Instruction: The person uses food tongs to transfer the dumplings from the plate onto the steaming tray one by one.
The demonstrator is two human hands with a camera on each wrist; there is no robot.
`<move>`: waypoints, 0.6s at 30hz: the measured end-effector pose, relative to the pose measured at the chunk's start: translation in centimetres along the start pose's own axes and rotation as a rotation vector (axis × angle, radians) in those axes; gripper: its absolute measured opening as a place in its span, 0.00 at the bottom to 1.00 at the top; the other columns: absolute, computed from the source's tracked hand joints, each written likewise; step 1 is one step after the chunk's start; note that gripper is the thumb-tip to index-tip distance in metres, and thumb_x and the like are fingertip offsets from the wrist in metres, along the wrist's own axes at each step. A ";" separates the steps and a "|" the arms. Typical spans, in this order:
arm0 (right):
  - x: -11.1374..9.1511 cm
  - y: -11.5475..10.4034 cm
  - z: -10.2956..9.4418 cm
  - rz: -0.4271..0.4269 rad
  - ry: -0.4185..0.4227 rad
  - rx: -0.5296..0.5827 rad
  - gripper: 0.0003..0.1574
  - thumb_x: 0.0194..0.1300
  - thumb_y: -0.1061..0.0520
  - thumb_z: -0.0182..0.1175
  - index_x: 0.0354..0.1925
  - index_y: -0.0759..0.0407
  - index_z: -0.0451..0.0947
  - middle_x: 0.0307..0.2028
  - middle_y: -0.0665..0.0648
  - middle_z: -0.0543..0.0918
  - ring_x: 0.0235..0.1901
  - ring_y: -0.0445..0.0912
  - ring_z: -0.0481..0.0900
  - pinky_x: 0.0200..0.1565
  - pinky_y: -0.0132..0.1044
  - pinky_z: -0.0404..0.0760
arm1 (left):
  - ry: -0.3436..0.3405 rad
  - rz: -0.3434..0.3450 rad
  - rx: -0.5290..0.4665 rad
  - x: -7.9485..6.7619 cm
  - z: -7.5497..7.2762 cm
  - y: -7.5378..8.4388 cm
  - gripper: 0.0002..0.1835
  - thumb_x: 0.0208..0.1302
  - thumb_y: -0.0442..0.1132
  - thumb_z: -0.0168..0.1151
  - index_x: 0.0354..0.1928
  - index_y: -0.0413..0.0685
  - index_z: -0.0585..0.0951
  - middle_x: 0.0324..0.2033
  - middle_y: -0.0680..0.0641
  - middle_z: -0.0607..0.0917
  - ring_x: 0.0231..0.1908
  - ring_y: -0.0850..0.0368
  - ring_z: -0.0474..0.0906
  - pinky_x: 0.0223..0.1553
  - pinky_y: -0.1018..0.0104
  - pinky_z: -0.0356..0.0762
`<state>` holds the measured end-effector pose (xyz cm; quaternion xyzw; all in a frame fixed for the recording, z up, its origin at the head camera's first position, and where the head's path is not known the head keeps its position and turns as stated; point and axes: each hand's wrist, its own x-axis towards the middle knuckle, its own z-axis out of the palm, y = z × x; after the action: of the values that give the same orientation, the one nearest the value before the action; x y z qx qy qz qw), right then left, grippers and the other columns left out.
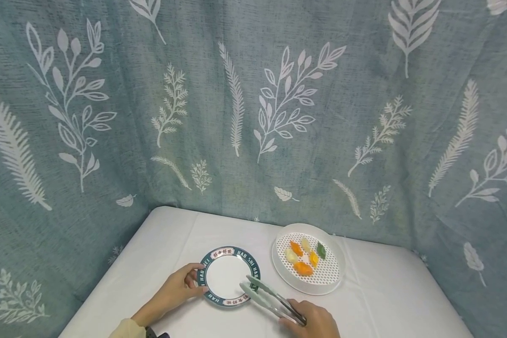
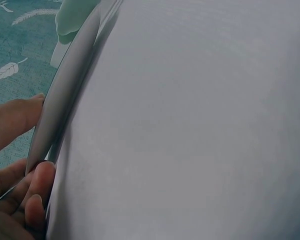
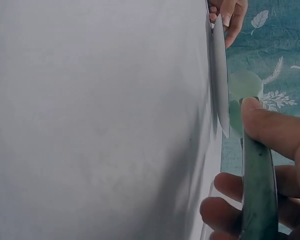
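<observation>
On the white table lies a round plate (image 1: 226, 277) with a dark teal, lettered rim; its middle is bare. My left hand (image 1: 175, 291) pinches the plate's left rim between thumb and fingers, and the left wrist view shows the plate edge-on with fingers (image 2: 42, 180) at its underside. My right hand (image 1: 312, 321) grips a pair of tongs (image 3: 260, 185) with pale green tips. Those tips are spread apart and overlap the plate's right rim in the head view, with nothing between them.
Right of the plate stands a round white steamer tray (image 1: 340, 270) with a perforated bottom. Several small dumpling-shaped pieces, orange (image 1: 303, 268), green (image 1: 321, 250) and pale yellow (image 1: 290, 256), lie in it. A patterned teal curtain (image 1: 236, 188) hangs behind and beside the table.
</observation>
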<state>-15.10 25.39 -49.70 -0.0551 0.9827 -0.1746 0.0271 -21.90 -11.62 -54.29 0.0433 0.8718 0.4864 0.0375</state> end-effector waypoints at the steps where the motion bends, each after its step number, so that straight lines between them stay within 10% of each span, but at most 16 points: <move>1: 0.0 0.0 0.0 0.004 -0.002 -0.011 0.47 0.52 0.24 0.69 0.57 0.55 0.86 0.20 0.44 0.70 0.22 0.40 0.65 0.28 0.36 0.66 | 0.000 -0.003 -0.001 0.0 0.0 0.0 0.39 0.50 0.49 0.82 0.64 0.49 0.78 0.37 0.53 0.79 0.34 0.57 0.73 0.34 0.66 0.74; 18: -0.1 0.3 0.6 -0.017 -0.011 -0.067 0.48 0.54 0.19 0.63 0.55 0.54 0.86 0.20 0.41 0.69 0.25 0.39 0.61 0.28 0.33 0.64 | -0.007 -0.003 -0.004 0.0 -0.1 -0.1 0.39 0.51 0.49 0.82 0.65 0.49 0.78 0.37 0.53 0.79 0.34 0.57 0.73 0.33 0.67 0.74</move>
<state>-14.97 25.42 -50.40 -0.0653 0.9874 -0.1413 0.0291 -21.97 -11.73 -54.34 0.0435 0.8709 0.4877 0.0415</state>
